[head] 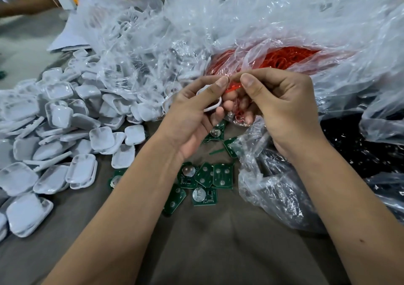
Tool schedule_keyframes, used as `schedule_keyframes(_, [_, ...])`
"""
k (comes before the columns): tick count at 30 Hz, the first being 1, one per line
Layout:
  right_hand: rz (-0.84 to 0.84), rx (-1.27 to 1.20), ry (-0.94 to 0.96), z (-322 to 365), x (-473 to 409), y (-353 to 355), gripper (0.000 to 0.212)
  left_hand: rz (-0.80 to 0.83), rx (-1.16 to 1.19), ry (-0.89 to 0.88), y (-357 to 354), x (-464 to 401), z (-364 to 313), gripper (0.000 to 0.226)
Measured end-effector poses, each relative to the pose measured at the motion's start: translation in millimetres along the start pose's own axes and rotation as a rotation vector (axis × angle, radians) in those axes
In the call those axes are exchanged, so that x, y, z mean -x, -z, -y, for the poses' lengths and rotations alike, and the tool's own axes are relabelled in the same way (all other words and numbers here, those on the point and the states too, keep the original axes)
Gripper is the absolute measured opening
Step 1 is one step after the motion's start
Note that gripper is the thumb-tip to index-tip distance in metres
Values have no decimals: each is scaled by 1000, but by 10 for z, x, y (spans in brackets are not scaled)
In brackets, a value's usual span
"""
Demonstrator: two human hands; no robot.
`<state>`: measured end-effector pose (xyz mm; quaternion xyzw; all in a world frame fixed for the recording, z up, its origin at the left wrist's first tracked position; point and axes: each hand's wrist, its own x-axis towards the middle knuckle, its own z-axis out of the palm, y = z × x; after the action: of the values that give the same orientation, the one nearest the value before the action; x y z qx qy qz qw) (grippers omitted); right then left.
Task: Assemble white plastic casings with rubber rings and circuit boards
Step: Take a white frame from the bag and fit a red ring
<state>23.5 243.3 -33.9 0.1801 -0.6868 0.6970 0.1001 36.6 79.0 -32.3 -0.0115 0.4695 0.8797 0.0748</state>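
Between my two hands, just above the table's middle, I am holding one white rounded-square plastic casing [209, 101]; my left hand [192, 118] is curling its fingers around it with the thumb pressing on top. My right hand [282, 107] is pinching one thin red rubber ring [235, 87] against the casing's rim, and I am also seeing a few more red rings bunched under its curled fingers. Below my wrists, green circuit boards [204, 180] are lying loose on the grey-brown cloth-covered table [229, 252]; I am counting about nine, some partly hidden. Left of them, a heap of white plastic casings [54, 136] is spilling out, too many to count. Behind my hands, one crumpled clear plastic bag [251, 22] is holding a mass of red rings [284, 58].
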Motion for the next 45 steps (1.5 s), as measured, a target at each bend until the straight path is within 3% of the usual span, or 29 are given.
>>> schedule_keyframes(5, [23,-74,-13,0,0,13,11,-28,230,165,-40,8,32,25])
schedule_keyframes(15, [52,-32,18,11,17,1,6,-29,279,217,-43,6,14,24])
schedule_keyframes(18, [17,-3,27,17,22,-8,6,-41,180,189,-56,16,-7,13])
schedule_keyframes(21, [-13,-89,-13,29,8,8,6,-96,106,136,-60,4,-34,27])
schedule_keyframes(24, [-26,-143,-56,29,5,8,10,-144,110,54,-95,5,-33,21])
schedule_keyframes(29, [-45,-148,-104,16,-3,6,10,-273,-418,-221,-73,-18,85,18])
schedule_keyframes(34, [-35,-141,-110,32,-5,4,7,-229,-588,-346,-60,1,94,14])
schedule_keyframes(36, [-29,-116,-94,33,-4,8,6,-189,-543,-279,-66,3,76,10])
schedule_keyframes(40, [-41,-120,-90,25,0,5,7,-59,-122,-89,-61,21,-3,22])
schedule_keyframes(45, [-32,-134,-82,33,-10,17,13,-124,-143,-109,-16,-44,-23,20])
